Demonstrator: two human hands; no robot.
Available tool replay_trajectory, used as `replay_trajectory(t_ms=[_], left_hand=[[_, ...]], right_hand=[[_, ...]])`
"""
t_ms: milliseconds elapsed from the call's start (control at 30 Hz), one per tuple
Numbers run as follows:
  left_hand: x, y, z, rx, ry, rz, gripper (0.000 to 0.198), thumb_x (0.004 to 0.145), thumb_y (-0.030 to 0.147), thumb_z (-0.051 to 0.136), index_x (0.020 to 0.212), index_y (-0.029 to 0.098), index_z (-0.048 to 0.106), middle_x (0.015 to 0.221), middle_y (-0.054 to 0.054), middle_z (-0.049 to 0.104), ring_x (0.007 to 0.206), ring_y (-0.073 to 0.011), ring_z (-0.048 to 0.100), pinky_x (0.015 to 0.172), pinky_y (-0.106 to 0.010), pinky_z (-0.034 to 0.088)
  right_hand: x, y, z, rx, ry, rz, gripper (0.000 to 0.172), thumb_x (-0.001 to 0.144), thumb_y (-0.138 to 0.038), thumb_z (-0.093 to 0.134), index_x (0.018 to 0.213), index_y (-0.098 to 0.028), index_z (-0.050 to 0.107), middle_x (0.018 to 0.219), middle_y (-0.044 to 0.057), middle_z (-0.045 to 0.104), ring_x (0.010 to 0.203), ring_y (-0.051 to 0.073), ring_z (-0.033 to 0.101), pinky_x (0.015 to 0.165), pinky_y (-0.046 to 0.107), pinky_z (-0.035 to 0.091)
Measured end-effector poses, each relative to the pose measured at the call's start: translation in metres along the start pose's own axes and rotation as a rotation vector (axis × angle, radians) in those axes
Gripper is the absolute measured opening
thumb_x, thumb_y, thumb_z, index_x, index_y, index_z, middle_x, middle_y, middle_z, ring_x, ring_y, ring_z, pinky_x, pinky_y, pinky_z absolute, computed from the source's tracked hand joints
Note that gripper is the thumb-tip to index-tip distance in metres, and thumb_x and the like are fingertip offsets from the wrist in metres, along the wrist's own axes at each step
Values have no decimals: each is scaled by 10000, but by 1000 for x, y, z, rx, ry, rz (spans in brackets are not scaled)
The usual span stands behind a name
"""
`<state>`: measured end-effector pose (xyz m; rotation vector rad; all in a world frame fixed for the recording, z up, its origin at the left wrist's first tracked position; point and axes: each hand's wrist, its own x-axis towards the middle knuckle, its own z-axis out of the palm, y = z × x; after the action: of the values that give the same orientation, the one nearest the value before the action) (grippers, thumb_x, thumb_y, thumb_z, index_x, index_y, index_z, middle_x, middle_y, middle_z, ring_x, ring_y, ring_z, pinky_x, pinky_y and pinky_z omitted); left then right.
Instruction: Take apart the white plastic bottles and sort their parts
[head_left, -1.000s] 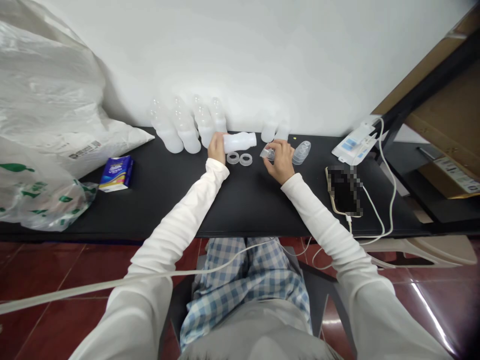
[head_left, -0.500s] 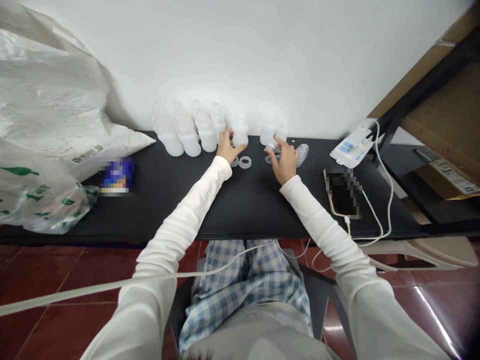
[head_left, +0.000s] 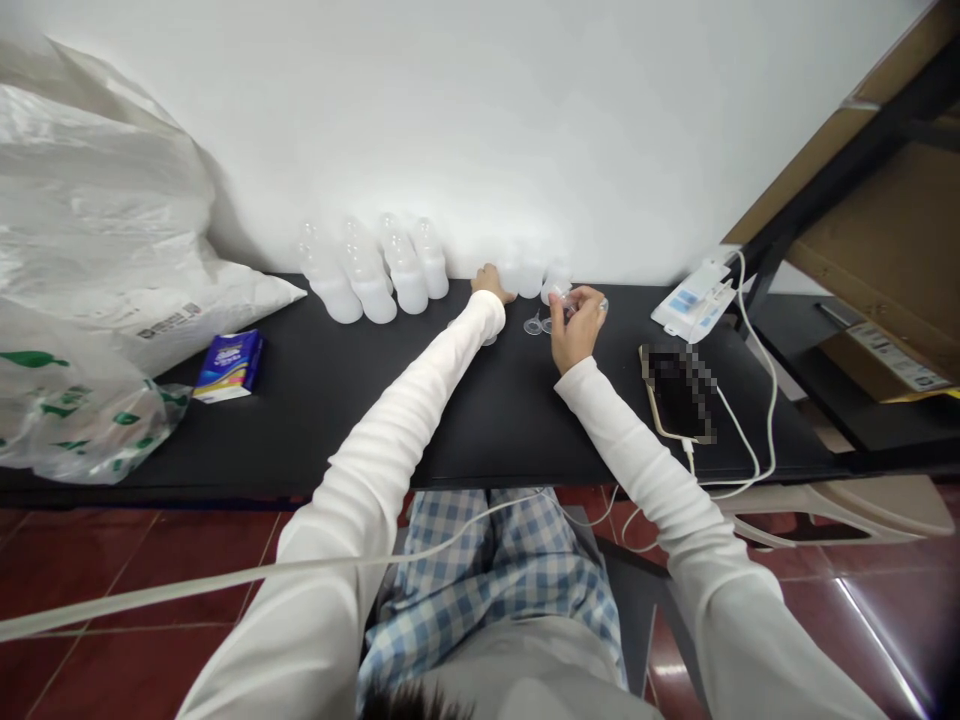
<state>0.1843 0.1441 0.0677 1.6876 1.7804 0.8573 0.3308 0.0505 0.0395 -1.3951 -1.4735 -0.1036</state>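
Observation:
My left hand (head_left: 491,281) reaches to the back of the black table (head_left: 315,400) and is closed round a white plastic bottle (head_left: 511,277) standing by the wall. My right hand (head_left: 576,325) is pinched on a small clear plastic piece (head_left: 561,298), which I take to be a teat. Another clear piece (head_left: 534,326) lies on the table just left of it. A row of several white capped bottles (head_left: 373,270) stands to the left along the wall. Two more bottles (head_left: 544,277) stand behind my right hand.
A large white plastic bag (head_left: 90,260) and a green-printed bag (head_left: 67,420) fill the table's left end. A blue tissue pack (head_left: 227,364) lies near them. A phone (head_left: 677,395) on a white cable and a white packet (head_left: 694,295) lie at the right, beside a dark shelf (head_left: 862,260).
My left hand stood the bottle it held lying down upright and carried it right, to the wall beside the other two. My right hand lifted the clear piece a little.

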Motion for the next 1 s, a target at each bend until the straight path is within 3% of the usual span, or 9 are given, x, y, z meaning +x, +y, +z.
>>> replay_trajectory(t_ms=[133, 233, 300, 400, 467, 633, 800, 900, 1000], left_hand=[[-14, -2, -1, -74, 50, 5, 669, 706, 32, 762, 1303, 77, 463, 1382, -237, 494, 1318, -284, 522, 1104, -363, 406], [-37, -14, -5, -242, 106, 166, 415, 850, 130, 644, 1254, 143, 554, 1288, -153, 593, 1147, -218, 634, 1053, -350, 473], [-55, -24, -9, -391, 13, 309, 288, 949, 276, 528, 1211, 193, 613, 1177, -95, 670, 979, -183, 684, 941, -347, 546], [-78, -37, -13, -545, -153, 446, 404, 965, 467, 469, 1252, 230, 627, 1218, -75, 677, 965, -173, 686, 811, -301, 588], [-87, -43, -15, -582, -182, 475, 474, 930, 535, 512, 1285, 240, 619, 1283, -77, 654, 994, -173, 679, 790, -277, 592], [-93, -48, -19, -582, -158, 476, 494, 876, 536, 607, 1258, 225, 643, 1220, -90, 682, 850, -138, 694, 785, -271, 587], [-98, -49, -22, -630, -174, 407, 479, 836, 579, 638, 1131, 204, 681, 882, -29, 716, 675, -100, 655, 669, -232, 558], [-101, -52, -20, -659, -135, 343, 451, 806, 612, 655, 957, 189, 696, 707, 1, 667, 569, -86, 591, 564, -214, 510], [-96, -56, -16, -686, -107, 253, 471, 793, 658, 637, 749, 189, 637, 597, 18, 597, 503, -80, 524, 486, -210, 447]], right_hand=[[3, 1, 0, -1, -27, 12, 508, 947, -670, 366, 1072, -201, 514, 909, 57, 599, 854, 206, 596, 945, 481, 431], [3, -1, 3, 84, -93, -6, 512, 945, -685, 344, 1056, -209, 499, 884, 47, 595, 788, 181, 584, 863, 421, 476], [0, -5, 6, 210, -174, -15, 520, 933, -703, 346, 1050, -214, 478, 913, 63, 605, 745, 169, 581, 760, 367, 500], [-8, -11, 11, 385, -304, -3, 522, 915, -723, 369, 1064, -228, 438, 939, 61, 612, 718, 156, 589, 683, 337, 512], [-13, -14, 15, 474, -383, 6, 512, 908, -728, 381, 1068, -243, 417, 879, 27, 599, 731, 155, 599, 692, 336, 524], [-16, -15, 18, 659, -481, 46, 487, 859, -729, 480, 987, -267, 395, 760, -39, 523, 674, 128, 570, 608, 294, 505], [-14, -15, 14, 728, -571, 26, 403, 875, -628, 533, 947, -265, 373, 723, -57, 500, 634, 115, 549, 581, 278, 480], [-15, -18, 12, 687, -627, -68, 302, 893, -506, 542, 947, -260, 376, 759, -47, 525, 654, 113, 545, 600, 273, 469], [-16, -22, 6, 484, -664, -200, 164, 899, -360, 512, 981, -244, 431, 801, -21, 552, 694, 128, 542, 648, 290, 474]])
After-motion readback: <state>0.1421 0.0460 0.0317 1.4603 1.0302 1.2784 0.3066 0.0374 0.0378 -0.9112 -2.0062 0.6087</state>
